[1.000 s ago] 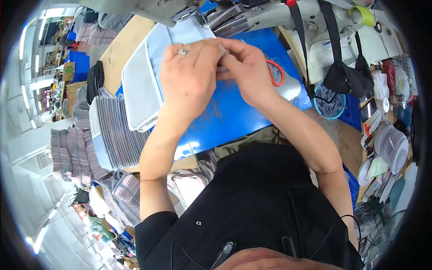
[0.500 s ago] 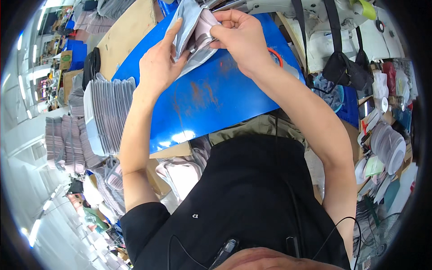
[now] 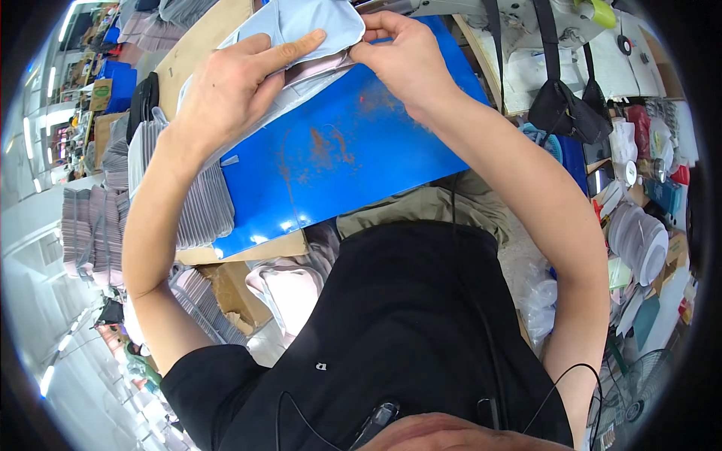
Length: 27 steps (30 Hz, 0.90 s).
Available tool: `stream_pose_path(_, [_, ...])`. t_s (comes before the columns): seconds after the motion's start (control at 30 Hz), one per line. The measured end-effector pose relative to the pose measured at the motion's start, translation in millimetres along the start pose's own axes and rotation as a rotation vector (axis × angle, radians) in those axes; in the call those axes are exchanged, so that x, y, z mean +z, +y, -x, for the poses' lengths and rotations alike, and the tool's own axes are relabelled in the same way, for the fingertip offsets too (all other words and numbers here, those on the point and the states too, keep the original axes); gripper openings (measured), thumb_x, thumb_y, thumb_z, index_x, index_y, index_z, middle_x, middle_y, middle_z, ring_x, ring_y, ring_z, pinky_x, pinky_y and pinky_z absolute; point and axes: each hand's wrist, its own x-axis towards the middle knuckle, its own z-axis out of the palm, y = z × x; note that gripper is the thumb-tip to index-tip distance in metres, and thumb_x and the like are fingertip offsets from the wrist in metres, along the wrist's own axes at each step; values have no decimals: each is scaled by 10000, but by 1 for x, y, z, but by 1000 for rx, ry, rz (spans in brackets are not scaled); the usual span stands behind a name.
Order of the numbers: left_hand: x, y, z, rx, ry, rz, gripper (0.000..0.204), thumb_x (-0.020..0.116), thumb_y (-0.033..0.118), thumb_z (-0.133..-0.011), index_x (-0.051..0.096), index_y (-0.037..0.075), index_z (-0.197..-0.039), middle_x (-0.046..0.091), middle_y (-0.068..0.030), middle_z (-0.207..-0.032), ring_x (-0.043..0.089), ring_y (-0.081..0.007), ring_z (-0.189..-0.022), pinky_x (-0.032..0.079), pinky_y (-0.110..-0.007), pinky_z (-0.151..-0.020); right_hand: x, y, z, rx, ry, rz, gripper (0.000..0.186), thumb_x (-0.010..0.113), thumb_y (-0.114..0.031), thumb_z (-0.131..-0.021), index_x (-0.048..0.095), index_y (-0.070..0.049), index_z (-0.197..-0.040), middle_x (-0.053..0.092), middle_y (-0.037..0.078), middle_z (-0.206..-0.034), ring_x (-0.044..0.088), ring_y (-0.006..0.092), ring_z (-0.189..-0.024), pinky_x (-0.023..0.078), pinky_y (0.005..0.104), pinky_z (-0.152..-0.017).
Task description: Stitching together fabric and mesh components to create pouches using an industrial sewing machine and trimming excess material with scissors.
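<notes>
Shifted leftward from moments ago, the left hand (image 3: 233, 83) lays a finger across a light-blue fabric panel (image 3: 320, 16), grip unclear, at the far side of the blue worktop (image 3: 346, 169); the right hand (image 3: 406, 62) pinches its right edge. Likely light, soft, best held by edges.

cloth (image 3: 320, 22) over tabletop (image 3: 331, 165), stack (image 3: 204, 207) left, bag (image 3: 571, 113) right
</notes>
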Motion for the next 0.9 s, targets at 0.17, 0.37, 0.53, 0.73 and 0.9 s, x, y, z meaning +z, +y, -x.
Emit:
stream_pose_path(0.17, [-13, -2, -12, 67, -79, -22, 624, 654, 3, -855, 631, 243, -1431, 506, -106, -763, 534, -266, -626, 456, -409, -602, -9, -8, 4, 96, -28, -89, 351, 791, -83, -791, 754, 1, -1130, 737, 70, -1011, 669, 117, -798, 539, 270, -671])
stream_pose_path(0.37, [-31, 7, -23, 48, -180, -138, 496, 669, 57, -859, 694, 184, -1339, 619, -140, -790, 652, -323, -676, 538, -426, -653, -3, -14, 0, 163, -26, -239, 307, 745, -52, -846, 749, -2, -1148, 726, 56, -986, 669, 111, -810, 544, 254, -669])
stream_pose_path(0.53, [-39, 2, -40, 123, -175, -259, 581, 691, 22, -825, 673, 211, -1374, 562, -123, -774, 603, -310, -642, 500, -419, -598, 12, -19, -12, 225, 110, -369, 267, 757, -76, -836, 735, 11, -1088, 715, 53, -962, 678, 125, -840, 558, 292, -696])
stream_pose_path(0.73, [-39, 5, -52, 197, -200, -365, 514, 665, 43, -838, 692, 176, -1333, 606, -131, -818, 647, -321, -685, 528, -424, -616, 8, -28, -8, 356, 81, -277, 245, 769, -114, -837, 713, -8, -1050, 729, 63, -953, 686, 138, -869, 561, 317, -693])
stream_pose_path(0.9, [-42, 12, -58, 196, -244, -385, 482, 655, 56, -841, 695, 146, -1313, 630, -151, -866, 675, -338, -727, 544, -429, -633, 1, -27, -10, 347, 34, -288, 206, 768, -110, -847, 726, -10, -1023, 735, 69, -952, 695, 146, -882, 566, 323, -695])
